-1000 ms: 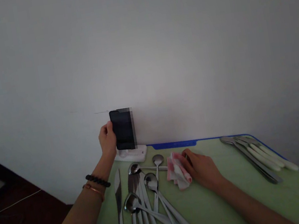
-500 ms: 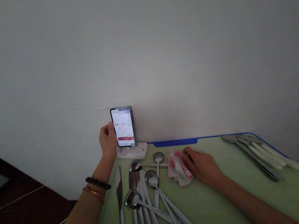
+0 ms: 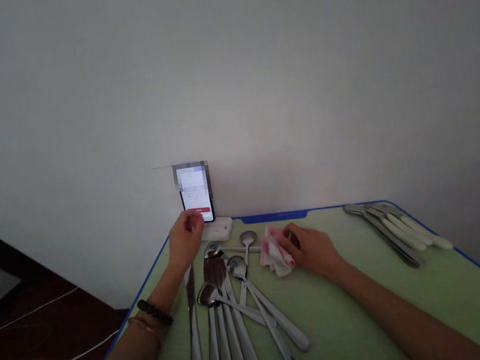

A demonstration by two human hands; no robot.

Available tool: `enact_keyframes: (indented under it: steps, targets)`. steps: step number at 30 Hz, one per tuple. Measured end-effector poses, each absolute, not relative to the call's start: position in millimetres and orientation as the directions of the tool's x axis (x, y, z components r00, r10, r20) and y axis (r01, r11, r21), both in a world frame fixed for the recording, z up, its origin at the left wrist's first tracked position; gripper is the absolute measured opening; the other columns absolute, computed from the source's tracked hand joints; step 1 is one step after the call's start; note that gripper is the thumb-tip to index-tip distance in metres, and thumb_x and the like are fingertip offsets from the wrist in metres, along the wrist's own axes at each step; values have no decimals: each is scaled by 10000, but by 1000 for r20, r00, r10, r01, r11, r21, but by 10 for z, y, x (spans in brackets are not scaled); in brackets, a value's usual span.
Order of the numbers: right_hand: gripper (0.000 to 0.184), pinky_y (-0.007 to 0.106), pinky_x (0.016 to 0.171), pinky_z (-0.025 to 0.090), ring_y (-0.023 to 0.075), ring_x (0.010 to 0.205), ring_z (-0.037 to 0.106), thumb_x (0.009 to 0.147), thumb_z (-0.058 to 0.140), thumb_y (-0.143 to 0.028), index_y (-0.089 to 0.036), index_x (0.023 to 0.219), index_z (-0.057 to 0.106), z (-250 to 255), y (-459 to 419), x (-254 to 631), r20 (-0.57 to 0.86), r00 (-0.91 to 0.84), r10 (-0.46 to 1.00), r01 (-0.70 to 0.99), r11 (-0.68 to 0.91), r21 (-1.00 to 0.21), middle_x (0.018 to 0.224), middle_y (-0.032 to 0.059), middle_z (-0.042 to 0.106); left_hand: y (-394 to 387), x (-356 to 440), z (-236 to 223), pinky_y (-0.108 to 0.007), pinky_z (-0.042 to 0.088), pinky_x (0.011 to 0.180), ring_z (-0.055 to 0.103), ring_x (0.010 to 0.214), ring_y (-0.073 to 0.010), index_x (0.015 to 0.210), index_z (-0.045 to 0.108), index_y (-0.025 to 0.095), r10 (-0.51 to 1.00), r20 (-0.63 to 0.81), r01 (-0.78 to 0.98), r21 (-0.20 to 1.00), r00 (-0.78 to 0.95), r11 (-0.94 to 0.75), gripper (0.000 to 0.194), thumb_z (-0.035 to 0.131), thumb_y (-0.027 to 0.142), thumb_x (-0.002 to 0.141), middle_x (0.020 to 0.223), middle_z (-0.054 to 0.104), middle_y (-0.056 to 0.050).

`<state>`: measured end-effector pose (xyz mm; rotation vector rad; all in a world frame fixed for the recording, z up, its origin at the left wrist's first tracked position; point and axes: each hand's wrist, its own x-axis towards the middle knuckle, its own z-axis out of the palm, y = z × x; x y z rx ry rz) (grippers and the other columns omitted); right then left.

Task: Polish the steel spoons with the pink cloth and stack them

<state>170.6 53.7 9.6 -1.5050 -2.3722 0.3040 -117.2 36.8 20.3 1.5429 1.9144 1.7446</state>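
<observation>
lying crumpled on the far part of the green table [image 3: 343,327], a little right of the middle, is a pink and white cloth [image 3: 274,254]. the right hand [image 3: 314,248] is gripping it at its right side, the thumb and fingers pressed together on the fabric. from the left, the handle of one spoon [image 3: 212,250] reaches to the edge of the cloth. near it lies a smaller spoon [image 3: 248,237], and two other spoons rest across the forks [image 3: 225,350], whose handles point to the near side. at the left of this group, a knife [image 3: 194,343] lies alone.

behind the cutlery, at the far edge, a phone [image 3: 204,200] stands upright with its screen lit; a part of it is blurred. in front of it is a flat white object [image 3: 221,229]. the left hand [image 3: 186,241] is before the lower left corner of the phone, its fingers bent; i cannot say whether they touch the screen or hold anything. on its wrist is a dark bracelet [image 3: 154,312].

at the far right, well apart, are more spoons [image 3: 394,244] and white-handled forks [image 3: 403,231].
</observation>
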Motion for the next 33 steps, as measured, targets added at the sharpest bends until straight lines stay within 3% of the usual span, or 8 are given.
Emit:
enact_keyframes:
  steps: [3, 6, 10, 14, 19, 25, 33]
  targets:
    - [377, 251, 549, 280, 153, 650, 592, 857, 430, -552, -209, 857, 586, 86, 536, 1714, 156, -396, 905, 838, 426, -341, 728, 24, 673, 261, -1121, 316, -239, 388, 551, 522, 566, -133, 807, 599, 182, 928, 373, 793, 574, -29, -206, 165, 516, 324, 788, 656, 597, 15]
    - [283, 244, 552, 282, 143, 643, 577, 854, 475, -464, -204, 828, 584, 76, 551, 1725, 151, -375, 914, 841, 405, -360, 707, 19, 660, 177, -1000, 438, -238, 412, 580, 569, 613, -145, 870, 633, 181, 949, 97, 847, 430, 300, -312, 218, 464, 315, 842, 706, 647, -10]
    - [308, 241, 544, 301, 132, 596, 548, 879, 423, -468, -198, 915, 566, 73, 561, 1747, 160, -346, 925, 798, 379, -468, 671, 1, 625, 57, -793, 608, -256, 441, 698, 610, 762, -172, 862, 679, 206, 882, -43, 855, 273, 469, -441, 209, 474, 245, 851, 829, 669, -31]
    - [369, 248, 552, 324, 136, 596, 530, 881, 397, -500, -182, 1015, 530, 74, 530, 1762, 183, -394, 901, 738, 429, -521, 681, -8, 582, -54, -686, 718, -257, 451, 806, 613, 911, -176, 996, 671, 268, 843, -122, 839, 243, 524, -487, 369, 491, 61, 749, 1026, 639, -19]
    - [383, 273, 647, 391, 157, 715, 527, 864, 467, -450, -166, 1116, 521, 87, 481, 1771, 276, -571, 773, 597, 622, -508, 865, 52, 590, -93, -682, 711, -282, 456, 883, 580, 1014, -215, 1085, 623, 274, 828, -208, 849, 225, 521, -478, 506, 582, 41, 637, 1080, 608, -29]
    - [408, 326, 770, 432, 192, 857, 537, 884, 467, -425, -185, 1209, 523, 120, 456, 1775, 353, -651, 671, 466, 722, -511, 1006, 105, 551, -64, -702, 678, -303, 434, 947, 556, 1084, -222, 1105, 597, 255, 827, -230, 851, 267, 512, -453, 514, 578, 46, 636, 1191, 586, -31]
    - [460, 339, 817, 440, 199, 873, 561, 805, 569, -302, -194, 1249, 511, 66, 481, 1741, 322, -665, 674, 480, 716, -508, 996, 90, 592, -70, -635, 707, -304, 471, 850, 609, 997, -226, 990, 633, 238, 850, -189, 867, 189, 492, -461, 397, 522, 31, 670, 1065, 651, -32]
